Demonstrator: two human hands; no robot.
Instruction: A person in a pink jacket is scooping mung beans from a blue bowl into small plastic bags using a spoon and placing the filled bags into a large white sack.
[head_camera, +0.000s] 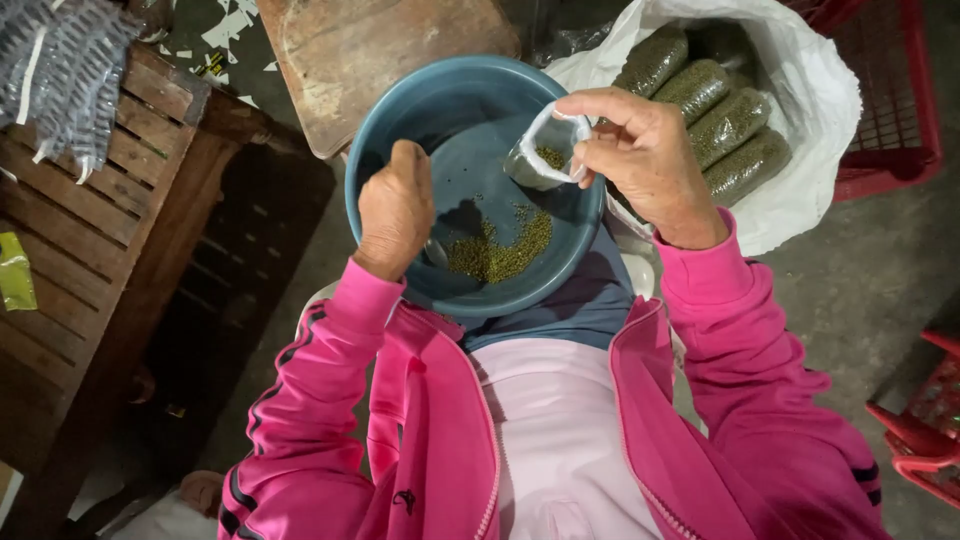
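I see my right hand (645, 160) pinching the rim of a small clear plastic bag (545, 150) between thumb and fingers, so that the mouth of the bag stands open. The bag hangs just to the left of this hand, over the blue basin (400, 110), and a few green seeds are already inside it. My left hand (395, 210) is closed around the handle of a spoon (436, 252); the bowl of the spoon touches the heap of green seeds (505, 250) on the bottom of the basin. The heap lies just to the right of the left hand and below the small bag. The two hands are near each other, but they do not touch. Behind the right hand, a large white sack (810, 100) holds several filled packets (725, 125) of the same seeds. A wooden table (80, 230) stands on the left.
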